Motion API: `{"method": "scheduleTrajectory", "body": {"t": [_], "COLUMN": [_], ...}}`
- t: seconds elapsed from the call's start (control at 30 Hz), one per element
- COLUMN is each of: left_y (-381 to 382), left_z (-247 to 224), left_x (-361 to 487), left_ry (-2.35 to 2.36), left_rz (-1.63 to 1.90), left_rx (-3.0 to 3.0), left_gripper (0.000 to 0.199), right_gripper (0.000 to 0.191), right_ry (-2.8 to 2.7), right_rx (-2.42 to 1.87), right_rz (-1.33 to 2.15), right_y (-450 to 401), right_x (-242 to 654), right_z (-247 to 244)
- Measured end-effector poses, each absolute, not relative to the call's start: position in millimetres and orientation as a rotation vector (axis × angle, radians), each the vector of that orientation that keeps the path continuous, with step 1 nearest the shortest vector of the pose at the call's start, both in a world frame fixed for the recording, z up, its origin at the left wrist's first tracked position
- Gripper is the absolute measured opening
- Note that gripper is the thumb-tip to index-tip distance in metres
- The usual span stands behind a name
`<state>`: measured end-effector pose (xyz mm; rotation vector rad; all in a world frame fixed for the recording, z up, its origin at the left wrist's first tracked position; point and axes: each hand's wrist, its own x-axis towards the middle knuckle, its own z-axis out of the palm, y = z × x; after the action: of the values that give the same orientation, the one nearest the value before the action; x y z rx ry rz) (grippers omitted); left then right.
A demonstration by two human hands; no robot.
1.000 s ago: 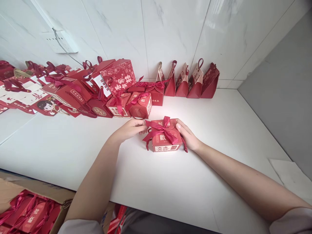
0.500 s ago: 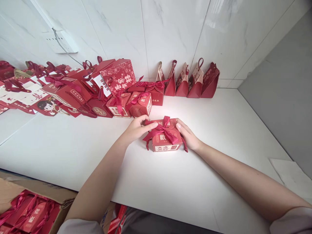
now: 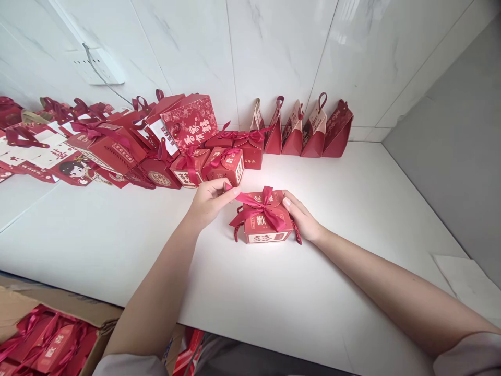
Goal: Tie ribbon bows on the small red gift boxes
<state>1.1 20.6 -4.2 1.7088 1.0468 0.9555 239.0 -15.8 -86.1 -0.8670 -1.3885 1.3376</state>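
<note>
A red gift box (image 3: 267,225) with gold and white lettering sits upright on the white tabletop in front of me. A dark pink ribbon (image 3: 264,208) is tied in a bow across its top, and twisted red cords hang at both ends. Between thumb and fingers my left hand (image 3: 211,201) pinches one ribbon tail, stretched out to the left of the box. Against the right side of the box rests my right hand (image 3: 302,215), its thumb on the top edge and its other fingers mostly hidden behind, steadying the box.
Several red gift boxes (image 3: 224,166) crowd the back left of the white table (image 3: 352,230). A row of tent-shaped boxes (image 3: 313,130) stands along the tiled wall. At lower left, a cardboard carton (image 3: 90,313) holds more red boxes. White paper (image 3: 465,279) lies at right.
My left hand has moved left and slightly up, drawing the ribbon tail out from the bow. The right hand and the box have stayed in place.
</note>
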Motion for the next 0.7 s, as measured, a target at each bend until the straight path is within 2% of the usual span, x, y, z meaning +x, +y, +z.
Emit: {"method": "scheduleTrajectory", "body": {"t": [0.33, 0.7], "left_y": [24.1, 23.6], "left_z": [-5.1, -12.9], "left_x": [-3.4, 0.8], "left_ry": [1.291, 1.285], "left_rz": [0.764, 0.625], "left_rx": [1.938, 2.069], "left_gripper": [0.039, 0.034], "right_gripper": [0.035, 0.035], "right_ry": [-1.392, -1.375], "right_rx": [-0.887, -0.874], "right_rz": [1.33, 1.346], "right_y": [-15.6, -15.5], "right_x": [239.4, 239.0], "right_z": [-85.4, -86.9]}}
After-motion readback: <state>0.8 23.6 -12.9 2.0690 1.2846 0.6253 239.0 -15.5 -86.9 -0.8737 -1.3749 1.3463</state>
